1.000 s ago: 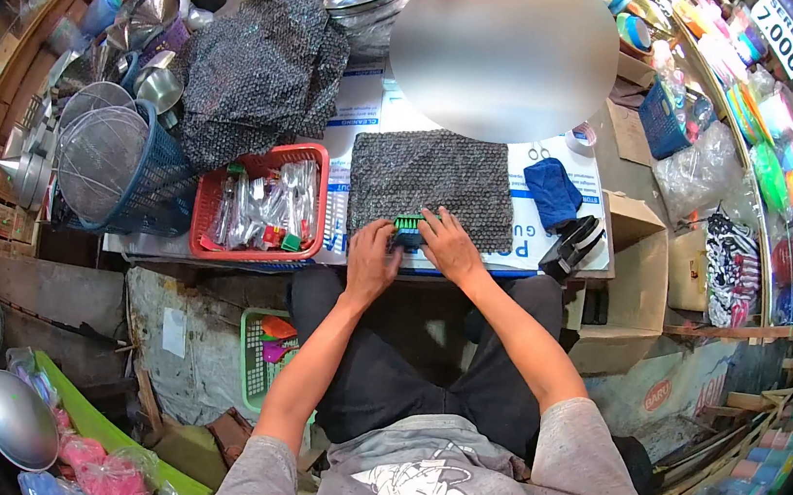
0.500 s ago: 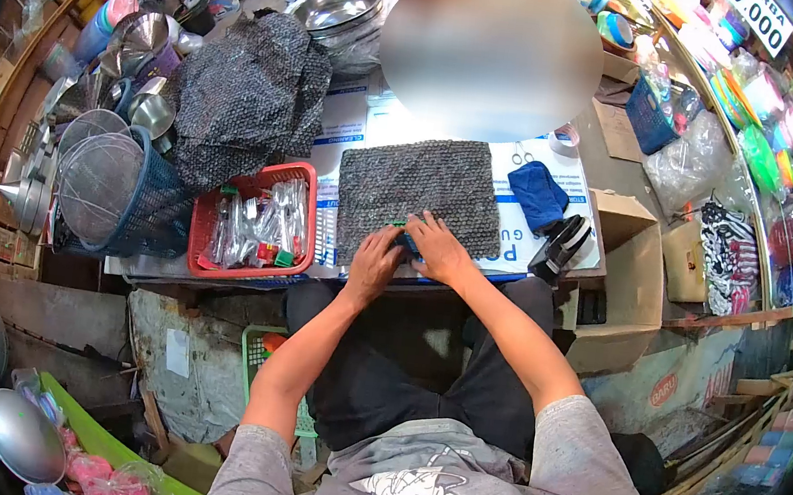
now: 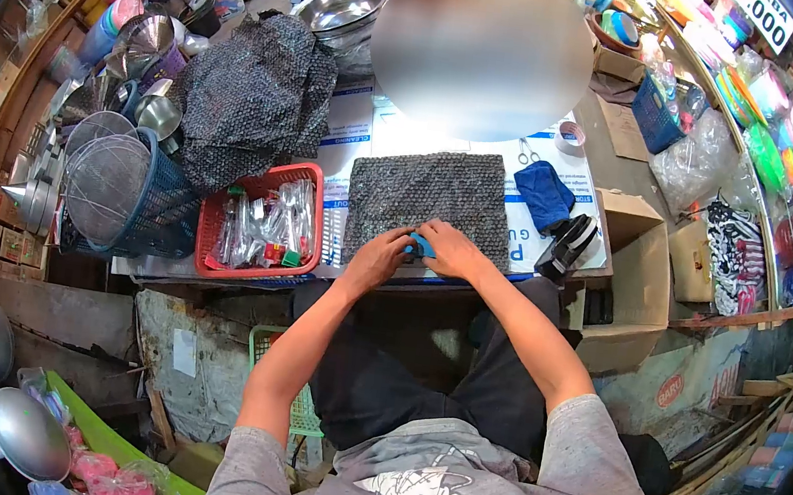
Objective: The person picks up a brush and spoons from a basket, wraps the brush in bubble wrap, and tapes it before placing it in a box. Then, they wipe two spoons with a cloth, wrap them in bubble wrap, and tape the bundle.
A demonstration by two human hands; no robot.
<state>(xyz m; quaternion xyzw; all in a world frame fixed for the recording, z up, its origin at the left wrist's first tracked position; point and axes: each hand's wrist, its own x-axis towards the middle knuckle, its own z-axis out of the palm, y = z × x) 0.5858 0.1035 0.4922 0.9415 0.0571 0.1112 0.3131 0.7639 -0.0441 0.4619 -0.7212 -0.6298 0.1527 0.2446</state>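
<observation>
Both hands meet at the front edge of a flat, dark, bubble-textured sheet (image 3: pixel 433 188) lying on the table. My left hand (image 3: pixel 379 258) and my right hand (image 3: pixel 451 249) have their fingers curled round a small blue object (image 3: pixel 422 247) between them. Its exact shape is mostly covered by the fingers. Left of the sheet stands a red basket (image 3: pixel 206 236) with plastic-wrapped metal utensils. To the right lie a folded blue cloth (image 3: pixel 544 196), a black strapped item (image 3: pixel 568 246), scissors (image 3: pixel 528 153) and a roll of tape (image 3: pixel 570 138).
A heap of dark bubble wrap (image 3: pixel 257 95), metal basins (image 3: pixel 342 9) and a blue basket with strainers (image 3: pixel 158 211) stand at the left. An open cardboard box (image 3: pixel 633 274) is at the right. A blurred area covers the far side.
The view has shifted slightly, so the table items appear a little further right. More of the blue object shows between the fingers, and my right hand's fingers are more bunched.
</observation>
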